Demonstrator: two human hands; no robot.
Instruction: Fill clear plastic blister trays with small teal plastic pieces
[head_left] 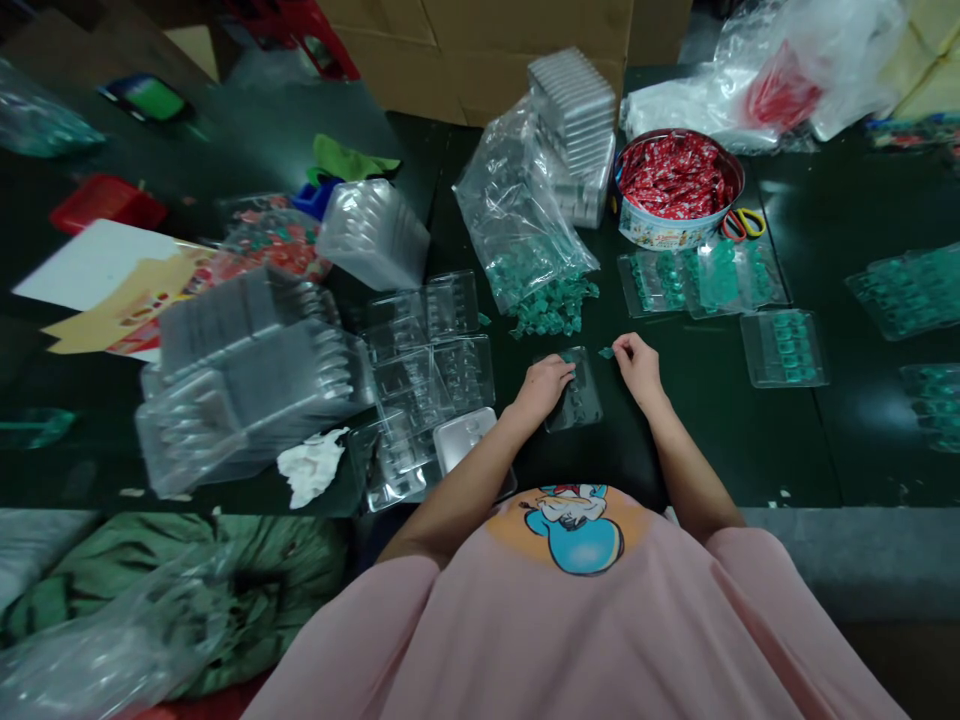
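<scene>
Close in front of me on the dark table lies a small clear plastic blister tray [583, 400]. Across its upper left side rests my left hand [544, 390], fingers closed and holding the tray; a speck of green shows by its fingertips. Just right of the tray, my right hand [639, 370] pinches a small translucent green piece [606, 353] between thumb and fingertips. Beyond both hands, a heap of similar green pieces [551, 305] spills from the mouth of a clear plastic bag [517, 210]. What each green piece is exactly is too small to tell.
Clear trays [420, 385] lie spread on the left, beside tall tray stacks [247, 370] and a crumpled white tissue [311, 468]. Trays filled with green pieces [787, 345] are on the right. Behind them stand a round tin [671, 232] of red packets and scissors [744, 224].
</scene>
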